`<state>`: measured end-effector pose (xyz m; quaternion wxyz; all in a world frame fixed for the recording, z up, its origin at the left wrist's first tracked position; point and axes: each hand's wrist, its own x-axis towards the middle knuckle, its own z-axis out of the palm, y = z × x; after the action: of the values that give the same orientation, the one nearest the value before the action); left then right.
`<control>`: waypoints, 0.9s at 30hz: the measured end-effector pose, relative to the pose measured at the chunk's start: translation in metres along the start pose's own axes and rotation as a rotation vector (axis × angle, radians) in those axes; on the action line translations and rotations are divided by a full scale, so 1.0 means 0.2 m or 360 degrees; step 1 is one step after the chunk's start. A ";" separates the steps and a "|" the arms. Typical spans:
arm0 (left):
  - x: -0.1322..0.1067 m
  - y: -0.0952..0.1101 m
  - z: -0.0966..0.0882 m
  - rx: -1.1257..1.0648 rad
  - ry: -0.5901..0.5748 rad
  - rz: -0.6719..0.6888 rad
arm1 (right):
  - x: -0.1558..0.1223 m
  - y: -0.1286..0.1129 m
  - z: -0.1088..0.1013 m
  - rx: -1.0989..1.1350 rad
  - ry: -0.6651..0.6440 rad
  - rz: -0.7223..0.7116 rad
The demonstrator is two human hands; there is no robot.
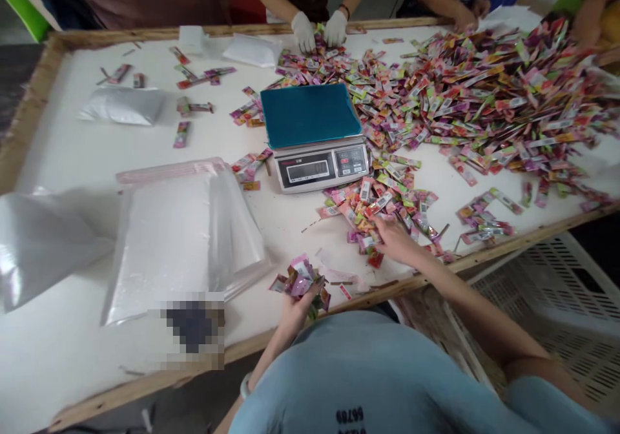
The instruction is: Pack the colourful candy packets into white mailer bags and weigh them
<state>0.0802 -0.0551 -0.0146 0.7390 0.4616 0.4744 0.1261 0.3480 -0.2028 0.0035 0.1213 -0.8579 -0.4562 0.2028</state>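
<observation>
My left hand [296, 310], near the front edge of the table, is closed around a bunch of small colourful stick packets [301, 276]. To its right, my right hand [394, 241] reaches into a loose heap of the same packets [404, 208], its fingers curled onto some at the left side of the heap. Just behind that heap stands a digital scale [320, 169] with a bare blue-green top plate [310, 116]. Its display cannot be read clearly.
A large pile of packets [484, 98] covers the right back. Flat clear plastic bags [165, 247] and filled white bags [121, 106] lie on the left. Across the table, a person's gloved hands [320, 32] handle packets. A white crate [557, 292] stands below the wooden rim [489, 243].
</observation>
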 end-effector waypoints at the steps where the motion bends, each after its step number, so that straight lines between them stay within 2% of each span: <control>1: 0.00 0.01 0.01 -0.0017 -0.0001 -0.0007 | 0.02 -0.01 0.02 -0.0100 -0.0106 0.0018; 4: -0.01 0.02 0.01 -0.0024 0.0020 -0.0002 | 0.06 0.01 0.03 -0.0192 -0.0175 0.0071; 6: 0.00 0.04 0.00 0.0011 0.0048 0.0021 | 0.04 0.02 0.01 -0.0063 -0.0036 0.0013; 8: 0.00 0.05 0.00 0.0074 0.0041 0.0108 | 0.00 -0.04 0.01 0.0321 0.0183 -0.0137; 10: 0.00 0.05 0.00 0.0136 -0.0027 0.0247 | -0.06 -0.17 0.07 0.0898 0.0251 -0.0307; 13: -0.01 0.05 0.03 0.0297 -0.0186 0.0476 | -0.10 -0.47 0.22 0.1671 -0.0089 -0.0358; 15: -0.02 0.08 0.03 0.0418 -0.0246 0.0577 | -0.11 -0.63 0.31 0.2011 -0.0276 -0.0234; 17: -0.04 0.15 0.02 0.0639 -0.0278 0.0759 | -0.11 -0.72 0.36 0.2234 -0.0437 -0.0082; 19: -0.05 0.28 -0.01 0.1049 -0.0333 0.1077 | -0.12 -0.73 0.37 0.2359 -0.0722 0.0008; 21: -0.06 0.41 -0.05 0.1516 -0.0480 0.1408 | -0.14 -0.70 0.36 0.2385 -0.0950 0.0051; 22: -0.06 0.47 -0.06 0.1676 -0.0584 0.1524 | -0.14 -0.68 0.35 0.2377 -0.0955 0.0055; 24: -0.07 0.55 -0.06 0.1838 -0.0835 0.1655 | -0.13 -0.66 0.32 0.2338 -0.0798 0.0019; 26: -0.07 0.58 -0.05 0.1876 -0.1024 0.1662 | -0.12 -0.64 0.28 0.2257 -0.0636 -0.0052; 27: -0.08 0.58 -0.04 0.1874 -0.1070 0.1633 | -0.11 -0.64 0.27 0.2208 -0.0625 -0.0086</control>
<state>0.0958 0.0023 0.0863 0.3313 0.9416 -0.0502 0.0343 0.2185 -0.1485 0.0115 0.5590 -0.5194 -0.2568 0.5931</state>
